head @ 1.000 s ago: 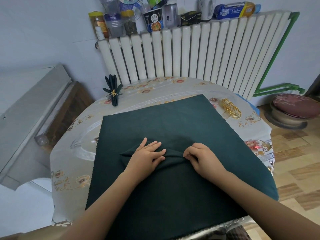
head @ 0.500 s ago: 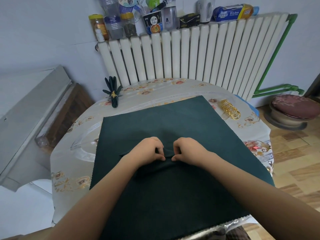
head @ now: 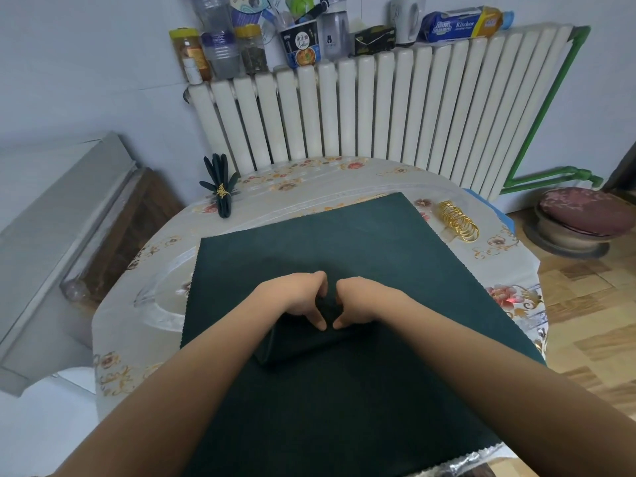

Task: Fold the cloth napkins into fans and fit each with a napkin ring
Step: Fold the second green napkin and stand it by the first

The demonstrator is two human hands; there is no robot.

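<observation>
One floral table (head: 344, 180) fronts a white radiator (head: 378, 108).

Dark green cloth napkin (head: 344, 242), plain. Floral-patterned grey plastic tablecloth (head: 309, 177), red and gold flowers. Shiny gold metal napkin rings (head: 457, 220), frame right.

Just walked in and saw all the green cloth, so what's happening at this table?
A person is folding napkins. The left hand and right hand pinch a folded dark green napkin atop a flat green cloth. One finished fan napkin with its ring stands at the far left; spare gold rings lie far right.
</observation>
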